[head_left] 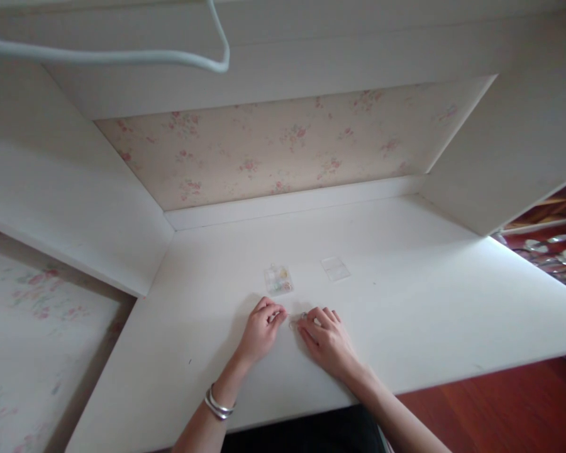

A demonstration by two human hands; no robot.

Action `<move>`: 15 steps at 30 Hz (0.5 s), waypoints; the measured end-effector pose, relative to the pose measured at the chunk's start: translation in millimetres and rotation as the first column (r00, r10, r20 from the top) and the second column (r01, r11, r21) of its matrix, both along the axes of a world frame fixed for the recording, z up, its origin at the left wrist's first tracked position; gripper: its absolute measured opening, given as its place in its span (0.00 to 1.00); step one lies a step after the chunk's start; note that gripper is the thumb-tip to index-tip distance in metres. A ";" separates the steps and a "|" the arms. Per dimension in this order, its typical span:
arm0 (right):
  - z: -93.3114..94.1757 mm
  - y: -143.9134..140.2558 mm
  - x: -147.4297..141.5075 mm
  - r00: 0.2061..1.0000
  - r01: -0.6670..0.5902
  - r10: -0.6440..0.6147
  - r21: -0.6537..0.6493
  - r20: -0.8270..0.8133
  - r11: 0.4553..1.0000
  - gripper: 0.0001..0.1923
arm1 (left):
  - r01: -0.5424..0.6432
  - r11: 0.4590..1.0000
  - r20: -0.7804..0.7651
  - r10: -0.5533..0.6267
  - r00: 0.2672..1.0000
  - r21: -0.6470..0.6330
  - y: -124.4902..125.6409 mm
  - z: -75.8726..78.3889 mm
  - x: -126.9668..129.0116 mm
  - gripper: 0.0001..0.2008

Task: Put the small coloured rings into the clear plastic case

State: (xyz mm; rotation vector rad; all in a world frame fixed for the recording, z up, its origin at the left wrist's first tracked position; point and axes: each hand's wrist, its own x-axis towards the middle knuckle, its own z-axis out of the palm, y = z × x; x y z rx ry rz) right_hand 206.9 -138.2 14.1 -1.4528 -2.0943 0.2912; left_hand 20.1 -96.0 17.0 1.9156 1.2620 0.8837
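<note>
My left hand (263, 328) is closed in a pinch just above the white desk, its thumb and forefinger pressed together. Whatever lies between those fingertips is too small to name. Across a narrow gap, my right hand (329, 340) rests on the desk with its fingers bent together around a small dark, shiny thing (304, 315), mostly hidden. A thin pale loop (292, 324) shows beside the right fingertips. Beyond my left hand lies a clear plastic compartment box (272, 290) with small yellow, green and reddish pieces in it. Farther right is a flat clear plastic lid or tray (336, 269).
The white desk (429, 302) sits between side panels, with flowered wallpaper (264, 148) behind. A white cable or tube (122, 58) crosses the upper left. A tiny dark piece (190, 361) lies left of my forearm. Reddish floor (500, 402) shows at lower right.
</note>
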 end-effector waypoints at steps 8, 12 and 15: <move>8.3 -0.9 -3.6 0.987 -0.082 0.082 -0.005 0.135 0.997 0.11 | -0.084 0.973 -0.140 0.116 0.983 0.216 41.5 14.2 6.2 0.12; 4.2 -1.8 -5.2 0.984 -0.086 0.085 -0.005 0.155 0.996 0.11 | -0.116 0.957 -0.198 0.172 0.965 0.266 70.5 12.2 11.2 0.11; 2.8 -2.7 -6.4 0.980 -0.086 0.088 -0.017 0.176 0.996 0.10 | -0.137 0.954 -0.220 0.198 0.955 0.265 85.4 5.5 15.5 0.10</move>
